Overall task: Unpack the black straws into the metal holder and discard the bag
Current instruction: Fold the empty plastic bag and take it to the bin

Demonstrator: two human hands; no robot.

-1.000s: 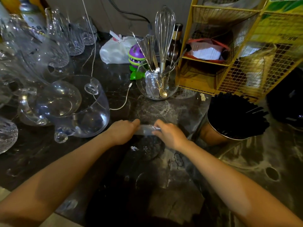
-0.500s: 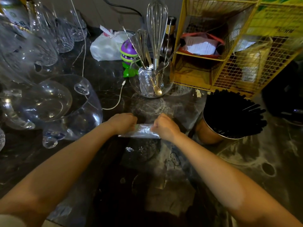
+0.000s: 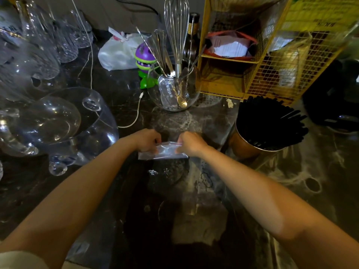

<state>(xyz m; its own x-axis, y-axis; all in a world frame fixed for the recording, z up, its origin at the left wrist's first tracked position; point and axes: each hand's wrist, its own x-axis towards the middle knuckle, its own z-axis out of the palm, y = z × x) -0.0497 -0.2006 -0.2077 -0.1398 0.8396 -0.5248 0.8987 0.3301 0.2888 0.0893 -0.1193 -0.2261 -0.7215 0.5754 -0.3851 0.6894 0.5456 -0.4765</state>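
Observation:
A clear plastic bag (image 3: 164, 152), folded into a small flat strip, is stretched between my two hands over the dark marble counter. My left hand (image 3: 147, 140) grips its left end and my right hand (image 3: 191, 143) grips its right end. No straws show inside it. To the right stands the metal holder (image 3: 242, 145), a round copper-toned cup packed with black straws (image 3: 270, 123) that fan out above its rim.
A glass bowl (image 3: 173, 94) with a whisk and spoons stands behind my hands. Large clear glass jugs (image 3: 64, 125) crowd the left. A yellow wire rack (image 3: 272, 61) fills the back right. A white cable (image 3: 134, 117) and a purple toy (image 3: 145, 61) lie near the bowl.
The bag between my hands has gone from a thin rolled strip to a wider flat fold. Both hands stayed close together over the same spot.

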